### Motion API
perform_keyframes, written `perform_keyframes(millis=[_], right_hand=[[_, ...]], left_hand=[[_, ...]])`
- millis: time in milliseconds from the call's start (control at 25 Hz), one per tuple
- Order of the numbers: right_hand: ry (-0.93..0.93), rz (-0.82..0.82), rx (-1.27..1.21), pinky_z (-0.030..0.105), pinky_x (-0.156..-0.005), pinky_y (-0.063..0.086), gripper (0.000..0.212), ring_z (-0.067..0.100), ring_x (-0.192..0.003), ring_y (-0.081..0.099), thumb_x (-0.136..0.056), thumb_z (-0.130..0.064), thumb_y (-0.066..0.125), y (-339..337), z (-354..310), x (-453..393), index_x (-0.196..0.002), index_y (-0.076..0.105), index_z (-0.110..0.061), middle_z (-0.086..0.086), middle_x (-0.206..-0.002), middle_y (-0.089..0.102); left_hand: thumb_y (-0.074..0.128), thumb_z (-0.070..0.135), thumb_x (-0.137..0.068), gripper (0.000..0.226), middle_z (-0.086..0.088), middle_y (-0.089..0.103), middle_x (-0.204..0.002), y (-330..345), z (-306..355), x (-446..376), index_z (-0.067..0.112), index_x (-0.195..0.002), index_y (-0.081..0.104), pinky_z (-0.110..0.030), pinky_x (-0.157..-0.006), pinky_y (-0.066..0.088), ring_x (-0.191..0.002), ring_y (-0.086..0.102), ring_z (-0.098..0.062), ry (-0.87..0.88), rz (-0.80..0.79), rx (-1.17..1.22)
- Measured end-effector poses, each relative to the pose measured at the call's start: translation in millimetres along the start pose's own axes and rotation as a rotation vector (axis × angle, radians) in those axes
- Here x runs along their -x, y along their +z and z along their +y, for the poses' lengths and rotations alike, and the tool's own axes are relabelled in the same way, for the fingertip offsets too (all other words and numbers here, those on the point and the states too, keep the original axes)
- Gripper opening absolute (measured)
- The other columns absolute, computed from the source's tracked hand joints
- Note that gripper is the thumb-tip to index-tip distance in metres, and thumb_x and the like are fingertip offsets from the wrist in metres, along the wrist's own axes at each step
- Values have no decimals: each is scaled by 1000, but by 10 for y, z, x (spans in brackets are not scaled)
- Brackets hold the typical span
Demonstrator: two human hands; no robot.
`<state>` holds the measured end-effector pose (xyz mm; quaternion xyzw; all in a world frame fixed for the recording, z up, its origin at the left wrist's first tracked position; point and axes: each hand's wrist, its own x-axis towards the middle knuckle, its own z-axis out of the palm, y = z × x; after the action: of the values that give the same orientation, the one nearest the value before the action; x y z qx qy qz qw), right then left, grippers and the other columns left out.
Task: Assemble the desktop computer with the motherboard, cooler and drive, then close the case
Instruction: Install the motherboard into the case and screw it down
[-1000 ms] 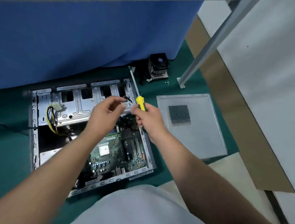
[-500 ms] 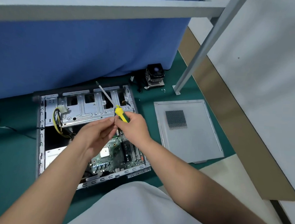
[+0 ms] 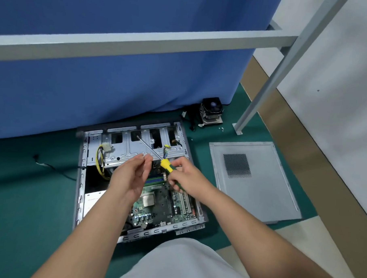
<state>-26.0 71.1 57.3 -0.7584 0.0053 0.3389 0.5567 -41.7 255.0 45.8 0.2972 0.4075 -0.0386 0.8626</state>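
Green floor matting (image 3: 28,195) carries the work, backed by a blue curtain (image 3: 117,89) and crossed by a grey metal frame rail (image 3: 140,44) with its leg (image 3: 271,79) bolted down at the right.

Head view: the open case (image 3: 80,176) lies flat on the matting, with the motherboard (image 3: 158,209) already seated inside. The cooler (image 3: 211,112) stands apart near the curtain, and the side panel (image 3: 254,179) lies flat to the right of the case; neither is yet fitted.

Since one second ago, the screwdriver (image 3: 166,164) has been swung from pointing away and upright to a leftward slant, its tip now brought over the drive cage (image 3: 136,149). It is gripped at the handle by the right hand (image 3: 187,177). The left hand (image 3: 132,174) is raised beside the shaft, fingertips pinched; whether a screw is held cannot be told. A screw is probably being prepared for the tip, so motherboard fastening appears to be under way.
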Motion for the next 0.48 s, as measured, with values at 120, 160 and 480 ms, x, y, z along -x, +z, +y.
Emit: perform_keyframes(millis=[120,160,480], right_hand=[[-33,-38,19,23,-53,42,30,12,-60,55,-85,-13,66,-172,46,88,-112,54,-21,-2,-81,75],[-43,-39,7,23,-54,43,30,14,-62,55,-85,-12,68,-235,55,111,-112,56,-18,1,-89,77],[-50,-44,-140,22,-58,45,25,12,-66,55,-95,1,61,-393,161,125,-117,62,-11,7,-105,78]], left_hand=[[59,-1,-99,17,-16,78,-99,-63,74,45,1,-116,62,-24,-70,62,-89,77,-18,-9,-22,119],[61,0,-99,18,-15,77,-98,-80,83,57,1,-116,63,-24,-71,62,-88,76,-17,-12,-31,134],[71,3,-87,30,-16,76,-98,-150,65,46,-4,-116,70,-24,-74,62,-90,75,-17,-44,-31,247]])
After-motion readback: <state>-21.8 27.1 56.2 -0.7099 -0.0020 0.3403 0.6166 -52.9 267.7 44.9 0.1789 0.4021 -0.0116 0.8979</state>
